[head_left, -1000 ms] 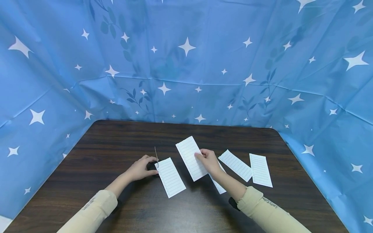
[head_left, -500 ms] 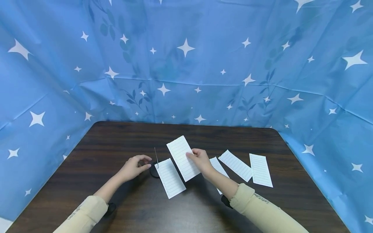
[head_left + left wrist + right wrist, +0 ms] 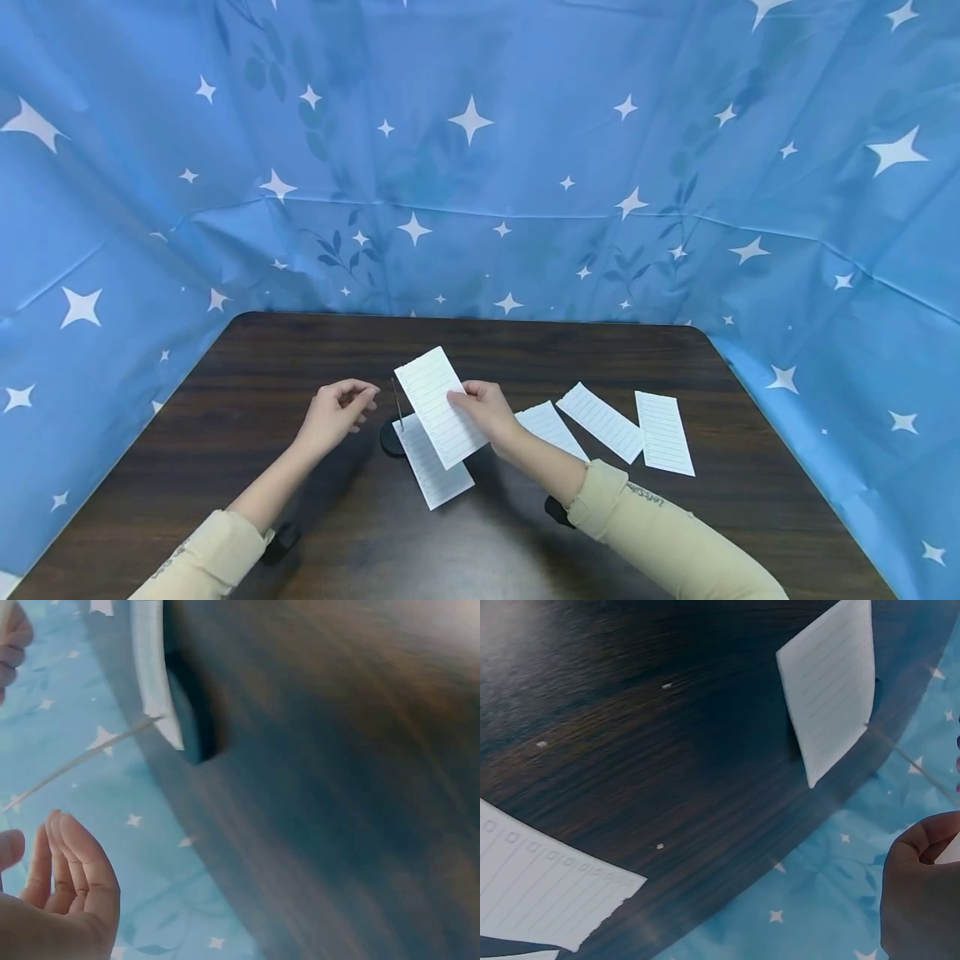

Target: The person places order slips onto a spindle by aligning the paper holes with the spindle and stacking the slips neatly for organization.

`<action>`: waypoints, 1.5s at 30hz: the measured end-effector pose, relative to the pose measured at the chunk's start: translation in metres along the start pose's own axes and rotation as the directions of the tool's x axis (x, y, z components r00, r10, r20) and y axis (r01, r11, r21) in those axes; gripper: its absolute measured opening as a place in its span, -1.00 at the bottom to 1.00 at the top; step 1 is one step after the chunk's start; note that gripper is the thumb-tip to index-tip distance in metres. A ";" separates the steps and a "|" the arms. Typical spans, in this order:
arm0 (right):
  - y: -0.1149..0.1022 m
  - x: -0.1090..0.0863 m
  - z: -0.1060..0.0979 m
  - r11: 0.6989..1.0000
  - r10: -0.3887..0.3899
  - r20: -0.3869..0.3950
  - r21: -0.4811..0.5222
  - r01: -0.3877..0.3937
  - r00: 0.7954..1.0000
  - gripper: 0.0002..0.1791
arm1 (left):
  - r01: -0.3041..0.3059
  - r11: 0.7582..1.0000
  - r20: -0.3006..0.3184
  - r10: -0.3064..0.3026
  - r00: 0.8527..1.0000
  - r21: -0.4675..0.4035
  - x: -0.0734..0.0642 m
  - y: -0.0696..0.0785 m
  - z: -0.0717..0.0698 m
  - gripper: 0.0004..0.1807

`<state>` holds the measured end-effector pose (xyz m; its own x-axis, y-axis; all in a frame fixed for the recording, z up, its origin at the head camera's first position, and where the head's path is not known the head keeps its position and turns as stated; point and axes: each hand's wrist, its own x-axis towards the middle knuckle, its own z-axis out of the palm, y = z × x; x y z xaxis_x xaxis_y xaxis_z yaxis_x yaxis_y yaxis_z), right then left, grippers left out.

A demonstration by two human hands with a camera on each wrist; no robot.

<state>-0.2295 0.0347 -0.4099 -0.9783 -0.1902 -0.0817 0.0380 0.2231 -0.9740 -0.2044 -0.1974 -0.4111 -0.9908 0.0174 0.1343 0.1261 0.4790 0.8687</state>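
Note:
My right hand (image 3: 486,410) pinches a lined paper sheet (image 3: 438,404) by its right edge, thumb on top. The held sheet overlaps, in the head view, a second lined sheet (image 3: 444,487) that is stuck on a bill spike. The thin upright needle (image 3: 82,761) of the spike rises through that sheet's corner, above a round black base (image 3: 391,438). Whether the held sheet touches the needle, I cannot tell. Left of the spike my left hand (image 3: 337,417) hovers with fingers loosely bent and holds nothing; the left wrist view shows its fingers (image 3: 90,862) apart from the needle.
Several loose lined sheets lie to the right on the dark wooden table (image 3: 322,350): one partly under my right forearm (image 3: 551,429), one slanted (image 3: 600,421), one near the right side (image 3: 664,433). Small white paper scraps (image 3: 660,846) dot the tabletop. A blue starry cloth (image 3: 480,167) hangs behind.
My right hand has carried its sheet leftward, over the spiked sheet. My left hand has let go of the spike's base and drawn back, up and to the left.

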 end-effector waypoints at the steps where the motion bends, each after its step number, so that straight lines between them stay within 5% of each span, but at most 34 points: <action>1: -0.001 0.000 0.001 1.000 0.003 0.001 0.004 -0.003 1.000 -0.72 | 0.018 1.000 -0.006 -0.018 1.000 -0.014 0.001 0.004 0.000 -0.66; 7: -0.008 0.002 0.007 1.000 0.009 -0.004 0.024 -0.009 1.000 -0.71 | 0.058 0.997 -0.008 -0.059 0.998 -0.059 0.007 0.022 0.000 -0.59; 23: -0.017 0.004 0.016 1.000 0.008 0.003 0.020 -0.008 1.000 -0.74 | 0.109 0.994 -0.063 -0.110 0.992 -0.029 0.020 0.033 0.006 -0.64; 45: -0.013 0.005 0.019 0.999 0.051 0.021 0.010 -0.051 0.998 -0.71 | 0.261 0.957 -0.008 -0.264 0.964 -0.125 0.027 0.037 0.010 -0.72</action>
<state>-0.2309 0.0127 -0.4014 -0.9706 -0.1989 -0.1357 0.0900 0.2229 -0.9707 -0.2268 -0.1708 -0.3804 -0.9885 -0.1167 -0.0963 -0.1320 0.3533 0.9262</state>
